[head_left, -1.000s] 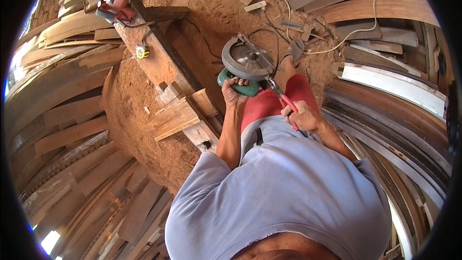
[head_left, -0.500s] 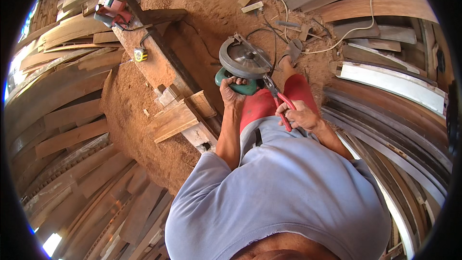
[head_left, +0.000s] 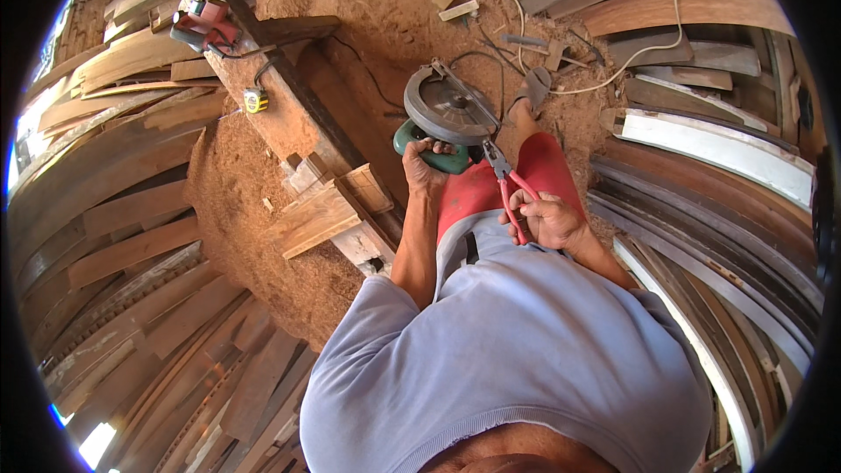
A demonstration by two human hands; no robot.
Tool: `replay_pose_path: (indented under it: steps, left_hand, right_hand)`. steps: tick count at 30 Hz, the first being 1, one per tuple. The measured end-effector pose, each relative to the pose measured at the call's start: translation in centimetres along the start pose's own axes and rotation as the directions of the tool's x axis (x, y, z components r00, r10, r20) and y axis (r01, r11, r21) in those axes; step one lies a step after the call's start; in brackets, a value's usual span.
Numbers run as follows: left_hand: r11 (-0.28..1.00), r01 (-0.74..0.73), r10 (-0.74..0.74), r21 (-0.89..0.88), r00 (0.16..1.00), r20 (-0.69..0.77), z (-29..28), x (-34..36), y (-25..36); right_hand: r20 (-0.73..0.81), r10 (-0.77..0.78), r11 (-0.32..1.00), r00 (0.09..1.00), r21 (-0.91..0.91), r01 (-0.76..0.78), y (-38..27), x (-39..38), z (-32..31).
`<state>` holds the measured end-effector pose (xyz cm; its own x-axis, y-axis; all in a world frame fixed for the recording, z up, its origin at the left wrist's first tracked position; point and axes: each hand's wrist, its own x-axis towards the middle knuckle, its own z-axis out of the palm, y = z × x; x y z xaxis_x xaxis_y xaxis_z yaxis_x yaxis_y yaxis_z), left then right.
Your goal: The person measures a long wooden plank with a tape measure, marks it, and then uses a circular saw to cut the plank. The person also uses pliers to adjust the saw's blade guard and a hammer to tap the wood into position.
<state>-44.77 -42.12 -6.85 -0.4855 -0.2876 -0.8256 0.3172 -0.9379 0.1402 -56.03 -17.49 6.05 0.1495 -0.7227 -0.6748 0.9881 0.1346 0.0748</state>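
My left hand (head_left: 427, 164) is wrapped round the green handle of a circular saw (head_left: 451, 107), which I hold in front of my red shorts with its round grey guard facing up. In my right hand (head_left: 552, 220) is a pair of pliers (head_left: 511, 195) with red grips. The pliers' handles are spread, and their metal jaws reach the edge of the saw near the guard. What exactly the jaws touch there is too small to make out.
A long timber beam (head_left: 293, 114) on my left carries a red power tool (head_left: 208, 24), a yellow tape measure (head_left: 255, 100) and wood offcuts (head_left: 322, 219). Sawdust covers the floor (head_left: 372, 0). Stacked boards (head_left: 131, 210) line the left, more planks (head_left: 718, 153) the right. A pale cable (head_left: 674, 24) winds across.
The saw has shifted slightly to the right and turned a little. My right hand has rolled, its fingers now placed differently on the pliers' grips.
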Motion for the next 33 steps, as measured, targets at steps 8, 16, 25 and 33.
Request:
replay_pose_path:
  steps: [8,16,25,33]
  left_hand:
    - [0.99,0.023,-0.021,0.141,1.0,-0.015,0.6,0.2,-0.4]
    - [0.995,0.018,-0.013,0.101,0.998,-0.053,-0.2,0.5,-0.8]
    - [0.979,-0.036,0.057,0.201,0.993,-0.099,0.1,1.6,-0.4]
    - [0.982,-0.016,0.037,0.187,0.994,-0.105,0.5,1.1,-0.7]
  right_hand:
    - [-0.247,-0.146,0.698,0.958,-0.712,-0.077,-2.1,0.3,-0.4]
    - [-0.205,0.001,0.904,0.979,-0.417,-0.088,-0.7,0.6,-1.8]
    - [-0.155,-0.005,0.971,0.988,-0.237,-0.032,-0.6,0.0,-0.7]
    - [-0.286,-0.166,0.626,0.944,-0.77,-0.124,-1.1,0.4,-0.9]
